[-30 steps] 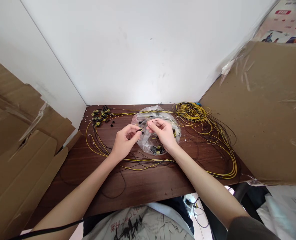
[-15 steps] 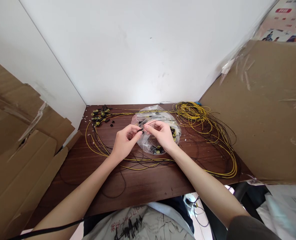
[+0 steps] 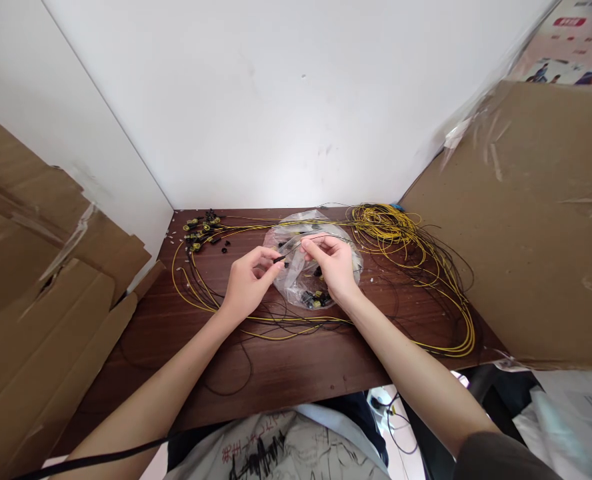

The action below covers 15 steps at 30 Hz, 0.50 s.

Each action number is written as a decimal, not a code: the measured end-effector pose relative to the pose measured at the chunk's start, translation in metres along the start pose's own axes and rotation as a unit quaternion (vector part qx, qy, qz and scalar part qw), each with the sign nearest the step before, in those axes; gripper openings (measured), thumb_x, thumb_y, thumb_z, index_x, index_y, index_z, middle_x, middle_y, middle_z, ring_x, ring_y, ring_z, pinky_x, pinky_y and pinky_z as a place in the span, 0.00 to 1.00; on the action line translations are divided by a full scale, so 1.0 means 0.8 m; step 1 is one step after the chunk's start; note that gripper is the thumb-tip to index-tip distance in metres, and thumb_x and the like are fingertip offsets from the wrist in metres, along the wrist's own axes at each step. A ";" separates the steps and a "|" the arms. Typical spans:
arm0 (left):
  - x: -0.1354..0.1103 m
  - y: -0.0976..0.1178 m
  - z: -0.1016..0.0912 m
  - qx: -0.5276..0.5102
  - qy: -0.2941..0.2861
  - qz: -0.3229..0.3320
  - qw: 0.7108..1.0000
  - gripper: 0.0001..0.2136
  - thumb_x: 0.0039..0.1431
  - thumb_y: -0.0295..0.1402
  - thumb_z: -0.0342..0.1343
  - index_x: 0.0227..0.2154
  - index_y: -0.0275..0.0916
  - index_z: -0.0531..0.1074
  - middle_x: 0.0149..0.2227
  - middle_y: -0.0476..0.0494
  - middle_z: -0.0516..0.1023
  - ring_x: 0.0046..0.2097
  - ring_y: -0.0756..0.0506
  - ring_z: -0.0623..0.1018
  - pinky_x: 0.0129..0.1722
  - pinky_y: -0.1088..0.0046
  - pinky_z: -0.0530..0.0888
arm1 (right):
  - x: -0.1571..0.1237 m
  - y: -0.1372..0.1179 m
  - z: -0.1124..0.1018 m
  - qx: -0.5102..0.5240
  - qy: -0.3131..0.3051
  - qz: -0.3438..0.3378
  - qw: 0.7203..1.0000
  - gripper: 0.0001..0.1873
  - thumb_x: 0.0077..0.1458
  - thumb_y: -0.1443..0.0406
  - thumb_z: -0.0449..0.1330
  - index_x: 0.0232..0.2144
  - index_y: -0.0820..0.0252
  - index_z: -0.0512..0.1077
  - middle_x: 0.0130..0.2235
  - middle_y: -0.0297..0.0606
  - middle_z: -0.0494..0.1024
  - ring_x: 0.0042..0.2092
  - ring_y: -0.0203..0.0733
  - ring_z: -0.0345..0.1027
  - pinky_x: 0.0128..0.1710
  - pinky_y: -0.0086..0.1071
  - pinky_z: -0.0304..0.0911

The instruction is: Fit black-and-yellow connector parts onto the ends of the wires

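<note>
"What's closest to us?"

"The person's grey shirt (image 3: 276,447), with red and black writing, at the front edge of the table (image 3: 296,373). Then yellow and black wires (image 3: 326,321) lie across the wood, and past them a clear plastic bag (image 3: 292,288) with black and yellow parts (image 3: 316,299) showing at its near side."

"And the hands?"

"Close together above the bag. The left hand (image 3: 252,277) pinches a small black piece (image 3: 279,259) between thumb and fingertips."

"A connector?"

"Perhaps; it's too small to be sure from here. The right hand (image 3: 333,265) has its fingertips closed on a thin dark wire (image 3: 292,251), just right of that piece."

"Further back?"

"A pile of black and yellow connectors (image 3: 199,230) at the left, a yellow coil (image 3: 386,225) at the right, then the white wall (image 3: 296,120)."
</note>
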<state>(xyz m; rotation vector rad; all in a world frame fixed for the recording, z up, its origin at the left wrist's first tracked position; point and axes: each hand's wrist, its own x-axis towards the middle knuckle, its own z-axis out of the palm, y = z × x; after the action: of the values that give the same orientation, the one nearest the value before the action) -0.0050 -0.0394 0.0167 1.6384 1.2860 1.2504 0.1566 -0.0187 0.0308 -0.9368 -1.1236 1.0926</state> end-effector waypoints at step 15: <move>0.000 0.005 0.002 -0.154 0.017 -0.046 0.987 0.12 0.46 0.36 0.65 0.29 0.35 0.70 0.26 0.45 0.78 0.28 0.47 0.80 0.29 0.71 0.80 | 0.002 0.000 -0.003 -0.004 -0.034 0.026 0.999 0.14 0.43 0.56 0.66 0.27 0.60 0.74 0.27 0.34 0.76 0.28 0.36 0.69 0.31 0.31 0.66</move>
<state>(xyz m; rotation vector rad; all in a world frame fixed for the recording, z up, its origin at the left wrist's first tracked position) -0.0023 -0.0404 0.0199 1.3294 1.1110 1.3492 0.1587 -0.0174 0.0307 -0.9465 -1.1655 1.1691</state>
